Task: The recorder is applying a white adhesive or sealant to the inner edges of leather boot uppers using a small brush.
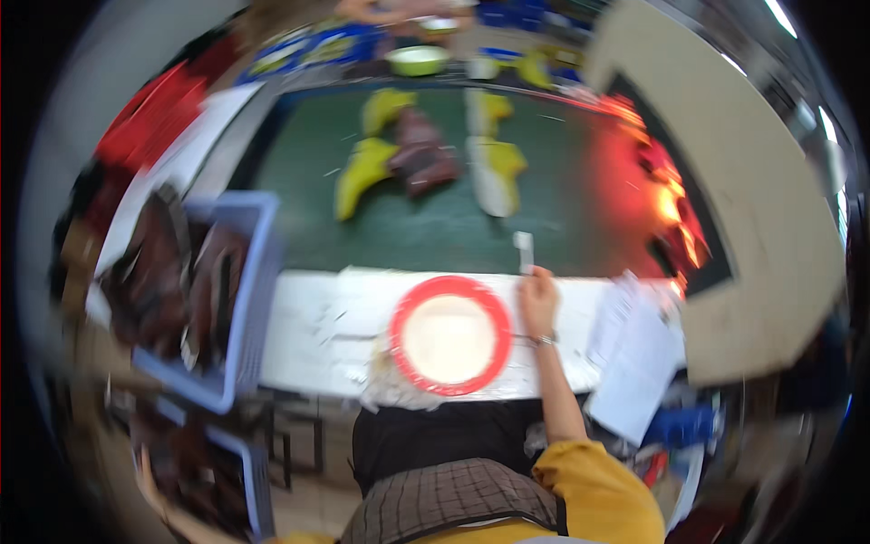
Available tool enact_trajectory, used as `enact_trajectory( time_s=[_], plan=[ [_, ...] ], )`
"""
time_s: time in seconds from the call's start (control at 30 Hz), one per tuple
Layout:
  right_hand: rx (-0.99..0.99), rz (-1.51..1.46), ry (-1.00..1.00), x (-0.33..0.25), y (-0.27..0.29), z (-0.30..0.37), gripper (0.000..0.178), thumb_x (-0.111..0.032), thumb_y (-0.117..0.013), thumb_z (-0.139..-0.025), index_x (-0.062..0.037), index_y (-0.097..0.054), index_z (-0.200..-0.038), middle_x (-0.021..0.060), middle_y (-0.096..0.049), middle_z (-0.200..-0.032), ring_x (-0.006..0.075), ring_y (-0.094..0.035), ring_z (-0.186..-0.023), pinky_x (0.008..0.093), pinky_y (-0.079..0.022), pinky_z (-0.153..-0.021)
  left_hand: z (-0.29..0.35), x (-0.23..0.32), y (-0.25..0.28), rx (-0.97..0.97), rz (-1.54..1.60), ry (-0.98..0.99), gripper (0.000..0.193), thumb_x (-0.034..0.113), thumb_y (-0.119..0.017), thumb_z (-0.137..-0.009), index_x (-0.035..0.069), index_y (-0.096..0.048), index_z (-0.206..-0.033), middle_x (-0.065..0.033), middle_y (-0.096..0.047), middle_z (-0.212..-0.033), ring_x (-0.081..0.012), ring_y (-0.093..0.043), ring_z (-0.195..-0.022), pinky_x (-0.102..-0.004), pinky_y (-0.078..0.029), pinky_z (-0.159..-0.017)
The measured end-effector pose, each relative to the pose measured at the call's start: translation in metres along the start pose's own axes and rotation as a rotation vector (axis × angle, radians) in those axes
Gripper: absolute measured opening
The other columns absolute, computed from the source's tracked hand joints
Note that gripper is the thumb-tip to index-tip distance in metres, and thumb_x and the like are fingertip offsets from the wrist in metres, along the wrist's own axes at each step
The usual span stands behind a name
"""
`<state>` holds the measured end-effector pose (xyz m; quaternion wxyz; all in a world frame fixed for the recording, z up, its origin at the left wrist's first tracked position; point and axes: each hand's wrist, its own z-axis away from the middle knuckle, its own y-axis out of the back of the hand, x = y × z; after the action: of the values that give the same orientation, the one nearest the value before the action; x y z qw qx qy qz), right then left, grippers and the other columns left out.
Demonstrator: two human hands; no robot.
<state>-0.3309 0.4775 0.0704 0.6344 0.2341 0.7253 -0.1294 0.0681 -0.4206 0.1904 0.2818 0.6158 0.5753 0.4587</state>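
My right hand (538, 304) is closed round the handle of a small white brush (524, 249), whose head points away over the near edge of a green belt (299, 231). Left of this hand stands a round basin with a red rim (501, 317), holding a milky white liquid. My left forearm reaches down at the lower left, and my left hand (145, 476) is beside a lower blue crate (258, 490) of dark brown leather pieces (195, 467). Motion blur smears its fingers, so I cannot make out whether it holds anything.
On the belt lie yellow curved pieces (362, 172), yellow-and-white pieces (494, 172) and a brown leather piece (421, 154). A blue crate (254, 290) of brown boot-like leather pieces stands left. Right are papers (634, 363) and a glowing orange-red heat source (671, 204). Another person's arm (372, 11) shows beyond.
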Motion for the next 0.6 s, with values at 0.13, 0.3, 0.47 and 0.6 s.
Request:
enact_trajectory(
  time_s=[0.13, 0.3, 0.47, 0.6],
  plan=[
    [0.009, 0.017, 0.046, -0.001, 0.001, -0.001, 0.018, -0.010, -0.062, -0.099, -0.0015, -0.064, -0.115, 0.0011, -0.066, -0.076, 0.0049, -0.057, -0.061, 0.0233, -0.045, -0.050, -0.218, 0.048, -0.109, -0.035, 0.370, -0.229, 0.074, -0.001, -0.075, -0.078, 0.000, -0.051, -0.148, -0.0177, -0.072, -0.116, -0.0275, -0.068, -0.107, -0.0383, -0.056, -0.094],
    [-0.024, -0.020, 0.022, 0.006, 0.002, 0.000, 0.021, -0.012, -0.063, -0.100, -0.0011, -0.063, -0.117, 0.0020, -0.068, -0.081, 0.0049, -0.058, -0.062, 0.0226, -0.045, -0.052, -0.218, 0.111, -0.100, -0.063, 0.648, -0.135, 0.067, 0.004, -0.076, -0.079, -0.001, -0.055, -0.142, -0.0165, -0.072, -0.113, -0.0263, -0.067, -0.103, -0.0379, -0.055, -0.093],
    [0.034, -0.056, -0.037, 0.008, 0.024, -0.005, 0.020, -0.016, -0.063, -0.101, -0.0033, -0.064, -0.116, 0.0013, -0.067, -0.077, 0.0048, -0.057, -0.061, 0.0226, -0.045, -0.050, -0.159, 0.279, -0.011, -0.042, 0.782, 0.116, 0.061, 0.010, -0.078, -0.080, -0.002, -0.059, -0.137, -0.0152, -0.071, -0.111, -0.0250, -0.067, -0.098, -0.0376, -0.054, -0.092],
    [-0.149, -0.134, -0.156, -0.022, 0.017, -0.012, 0.022, -0.019, -0.059, -0.105, -0.0047, -0.066, -0.121, 0.0007, -0.066, -0.081, 0.0036, -0.053, -0.056, 0.0205, -0.040, -0.046, -0.194, 0.466, -0.022, -0.130, 0.255, -0.178, 0.034, 0.007, -0.085, -0.079, -0.001, -0.072, -0.110, -0.0120, -0.063, -0.089, -0.0224, -0.064, -0.079, -0.0309, -0.050, -0.073]
  ],
)
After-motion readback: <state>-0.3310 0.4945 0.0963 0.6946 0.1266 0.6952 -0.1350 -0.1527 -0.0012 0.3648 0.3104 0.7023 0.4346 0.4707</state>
